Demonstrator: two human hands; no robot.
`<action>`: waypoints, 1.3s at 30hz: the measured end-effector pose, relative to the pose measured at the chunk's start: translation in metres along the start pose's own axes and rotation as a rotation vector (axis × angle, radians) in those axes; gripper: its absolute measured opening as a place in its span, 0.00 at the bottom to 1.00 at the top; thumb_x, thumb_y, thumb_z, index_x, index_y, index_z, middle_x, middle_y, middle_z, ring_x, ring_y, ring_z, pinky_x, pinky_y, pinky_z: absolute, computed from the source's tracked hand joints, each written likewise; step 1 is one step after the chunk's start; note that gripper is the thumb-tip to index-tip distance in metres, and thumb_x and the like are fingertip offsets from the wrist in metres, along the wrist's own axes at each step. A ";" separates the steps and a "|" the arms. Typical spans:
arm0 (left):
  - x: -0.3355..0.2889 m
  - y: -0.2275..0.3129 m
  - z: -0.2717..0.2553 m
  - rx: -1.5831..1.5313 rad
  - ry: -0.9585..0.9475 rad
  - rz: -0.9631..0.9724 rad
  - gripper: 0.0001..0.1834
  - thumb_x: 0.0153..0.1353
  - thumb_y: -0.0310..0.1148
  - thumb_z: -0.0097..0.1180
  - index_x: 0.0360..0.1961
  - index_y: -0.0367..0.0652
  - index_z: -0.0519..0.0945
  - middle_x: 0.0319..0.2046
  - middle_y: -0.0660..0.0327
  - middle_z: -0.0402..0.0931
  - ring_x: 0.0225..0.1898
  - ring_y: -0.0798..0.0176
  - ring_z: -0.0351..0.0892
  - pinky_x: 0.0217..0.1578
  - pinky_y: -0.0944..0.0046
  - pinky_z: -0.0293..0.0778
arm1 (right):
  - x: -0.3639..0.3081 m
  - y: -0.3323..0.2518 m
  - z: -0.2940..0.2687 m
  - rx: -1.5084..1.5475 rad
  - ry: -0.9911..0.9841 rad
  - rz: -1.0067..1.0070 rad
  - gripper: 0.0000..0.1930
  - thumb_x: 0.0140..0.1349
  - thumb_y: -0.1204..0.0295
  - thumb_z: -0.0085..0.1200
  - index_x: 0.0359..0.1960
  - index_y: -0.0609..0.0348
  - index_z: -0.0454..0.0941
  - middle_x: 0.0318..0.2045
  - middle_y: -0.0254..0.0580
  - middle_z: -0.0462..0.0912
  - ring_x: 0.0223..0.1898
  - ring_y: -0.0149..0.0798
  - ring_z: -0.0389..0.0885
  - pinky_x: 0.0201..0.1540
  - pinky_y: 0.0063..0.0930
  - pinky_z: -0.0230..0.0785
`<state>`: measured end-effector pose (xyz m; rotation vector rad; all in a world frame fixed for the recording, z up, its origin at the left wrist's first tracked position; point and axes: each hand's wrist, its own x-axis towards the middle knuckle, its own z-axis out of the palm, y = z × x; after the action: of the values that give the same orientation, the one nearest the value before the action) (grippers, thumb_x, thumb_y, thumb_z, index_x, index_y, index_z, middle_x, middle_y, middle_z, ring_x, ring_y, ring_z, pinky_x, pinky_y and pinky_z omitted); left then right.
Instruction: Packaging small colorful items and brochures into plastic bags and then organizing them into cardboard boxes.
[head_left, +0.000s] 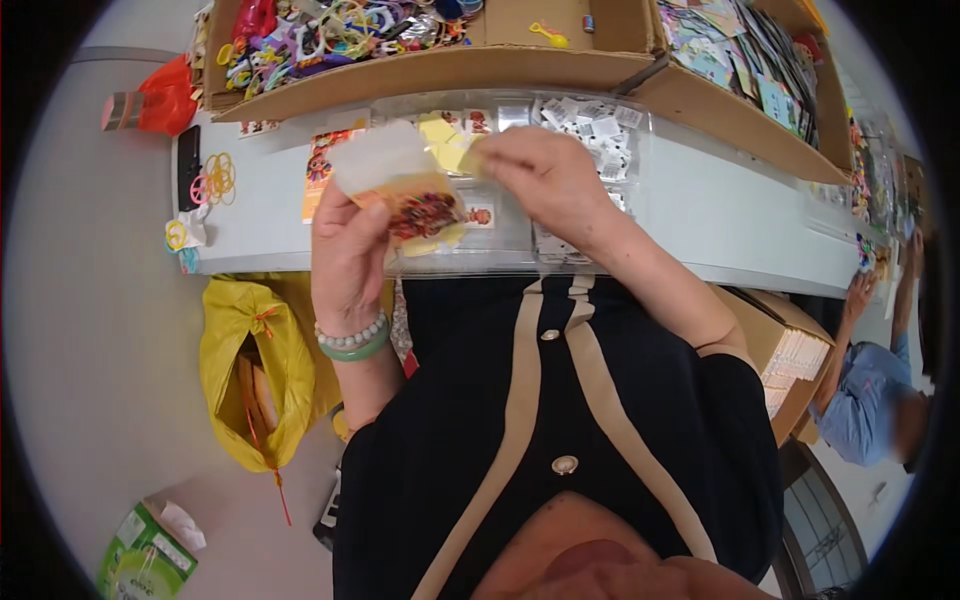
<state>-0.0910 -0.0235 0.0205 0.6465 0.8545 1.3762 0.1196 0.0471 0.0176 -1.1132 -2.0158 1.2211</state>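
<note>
My left hand is closed on a small bag with an orange and red printed front and a pale, see-through upper part. To the right, my right hand pinches a small yellow slip near the bag's edge. Below both hands lies a clear plastic tray with compartments. More yellow slips, small picture cards and a heap of white-and-black printed pieces are in it. An orange printed card lies on the table left of my left hand.
Cardboard boxes of colourful trinkets and flat cards line the table's far side. Rubber bands and a black phone-like object lie at left. A yellow bag stands below. Another person in blue works at far right.
</note>
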 end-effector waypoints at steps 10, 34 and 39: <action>0.007 -0.023 0.040 0.163 -0.031 -0.114 0.22 0.60 0.26 0.57 0.57 0.37 0.71 0.51 0.61 0.73 0.50 0.68 0.71 0.52 0.67 0.68 | -0.008 0.006 -0.031 0.865 -0.154 0.438 0.26 0.60 0.61 0.55 0.58 0.61 0.70 0.51 0.40 0.76 0.53 0.34 0.73 0.60 0.34 0.63; 0.013 -0.037 0.070 -0.074 -0.145 -0.564 0.15 0.61 0.32 0.50 0.47 0.37 0.74 0.44 0.61 0.75 0.43 0.66 0.75 0.49 0.64 0.69 | -0.062 -0.016 -0.063 -0.072 -0.358 0.313 0.20 0.65 0.65 0.43 0.55 0.61 0.71 0.44 0.46 0.78 0.40 0.42 0.77 0.45 0.32 0.71; 0.008 -0.048 0.071 -0.353 -0.169 -0.848 0.23 0.68 0.42 0.46 0.57 0.38 0.67 0.52 0.55 0.72 0.54 0.58 0.74 0.53 0.53 0.71 | -0.072 0.005 -0.053 -0.022 0.069 -0.321 0.21 0.58 0.76 0.55 0.55 0.60 0.72 0.30 0.48 0.79 0.29 0.50 0.78 0.36 0.36 0.72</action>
<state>-0.0055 -0.0151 0.0192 0.0824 0.6119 0.6561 0.1994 0.0107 0.0352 -0.7899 -2.0616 0.9852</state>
